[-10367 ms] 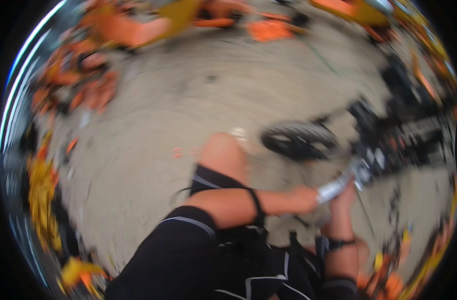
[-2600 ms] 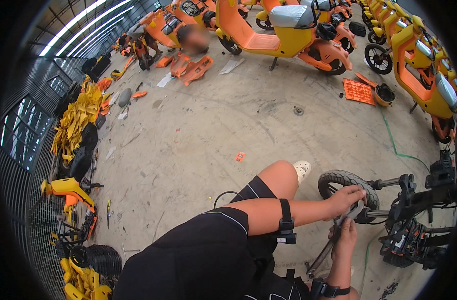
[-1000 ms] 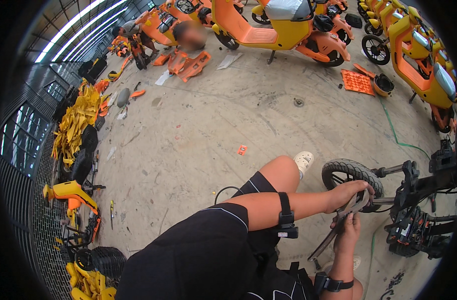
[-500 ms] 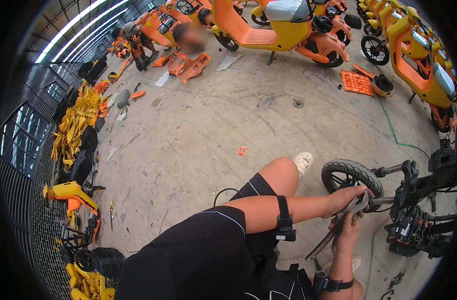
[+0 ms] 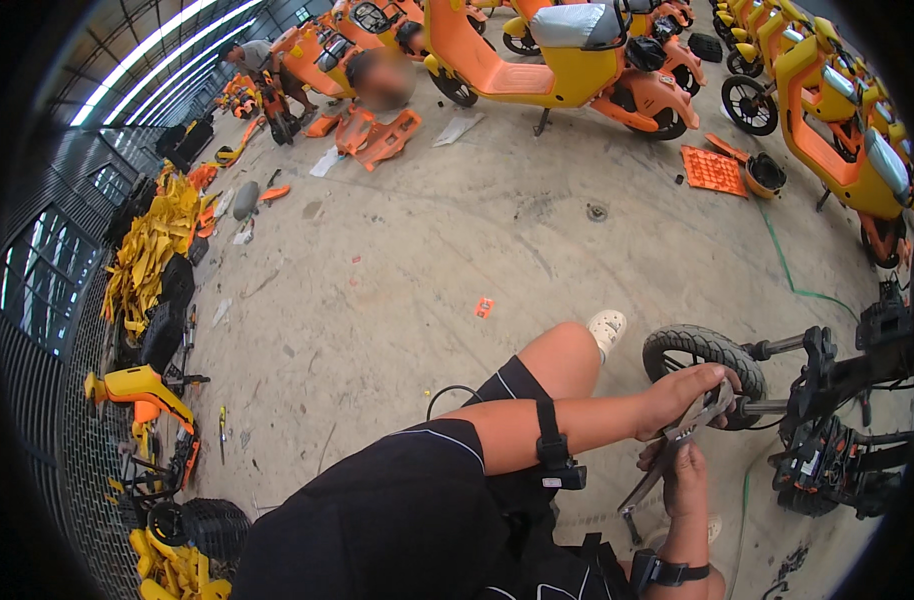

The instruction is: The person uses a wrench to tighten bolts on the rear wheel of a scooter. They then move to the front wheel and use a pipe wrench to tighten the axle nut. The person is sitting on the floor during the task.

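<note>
A grey metal adjustable wrench (image 5: 686, 431) slants beside the front wheel (image 5: 699, 350) of a stripped scooter, its jaw end up by the axle and its handle pointing down and left. My left hand (image 5: 681, 396) is closed around the head end, close to the wheel hub. Lower down, my right hand (image 5: 685, 478) grips the handle from below. The fork tubes (image 5: 767, 408) run from the wheel into the black scooter frame (image 5: 822, 385). My fingers hide the jaws, so whether they sit on a nut cannot be seen.
A green line (image 5: 789, 270) runs along the floor behind the wheel. Yellow and orange scooters (image 5: 537, 75) stand across the far side. An orange crate (image 5: 714, 168) and a helmet (image 5: 765, 173) lie at far right. Yellow panels (image 5: 162, 250) are heaped along the left wall. Another person (image 5: 252, 60) bends at far left.
The wrench has turned slightly, its handle end shifting up and right. My left hand and forearm have moved a little left, and the right hand's fingers have shifted on the handle.
</note>
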Available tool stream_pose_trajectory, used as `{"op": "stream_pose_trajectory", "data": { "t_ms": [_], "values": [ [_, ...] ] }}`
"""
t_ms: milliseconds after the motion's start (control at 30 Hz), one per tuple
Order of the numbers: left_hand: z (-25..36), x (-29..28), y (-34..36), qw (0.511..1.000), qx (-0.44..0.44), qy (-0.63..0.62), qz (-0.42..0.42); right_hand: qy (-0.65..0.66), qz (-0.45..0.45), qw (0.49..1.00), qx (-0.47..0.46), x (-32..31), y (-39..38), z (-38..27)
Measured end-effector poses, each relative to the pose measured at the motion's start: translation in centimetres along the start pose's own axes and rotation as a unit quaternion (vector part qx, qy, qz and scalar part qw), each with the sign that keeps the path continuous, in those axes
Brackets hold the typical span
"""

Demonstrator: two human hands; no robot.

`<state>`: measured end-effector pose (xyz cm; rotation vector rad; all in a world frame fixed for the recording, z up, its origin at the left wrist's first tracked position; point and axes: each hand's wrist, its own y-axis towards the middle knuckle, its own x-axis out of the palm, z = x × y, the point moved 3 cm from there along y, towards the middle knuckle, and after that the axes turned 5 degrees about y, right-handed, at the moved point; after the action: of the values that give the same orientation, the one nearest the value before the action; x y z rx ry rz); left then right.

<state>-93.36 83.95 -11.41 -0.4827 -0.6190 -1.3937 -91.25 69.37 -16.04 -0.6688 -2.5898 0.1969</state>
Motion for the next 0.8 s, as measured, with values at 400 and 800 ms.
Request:
{"op": "stream_pose_trajectory", "data": {
  "t_ms": [400,800],
  "values": [
    [-1.2,-0.8,0.3,1.000,-0.016,0.010,0.001,-0.070,0.073,0.995,-0.009,-1.4,1.1,1.9],
    [-2.1,-2.1,1.5,0.997,-0.058,-0.035,0.035,-0.038,0.108,0.993,0.018,-1.8,1.6,1.6]
  ]
}}
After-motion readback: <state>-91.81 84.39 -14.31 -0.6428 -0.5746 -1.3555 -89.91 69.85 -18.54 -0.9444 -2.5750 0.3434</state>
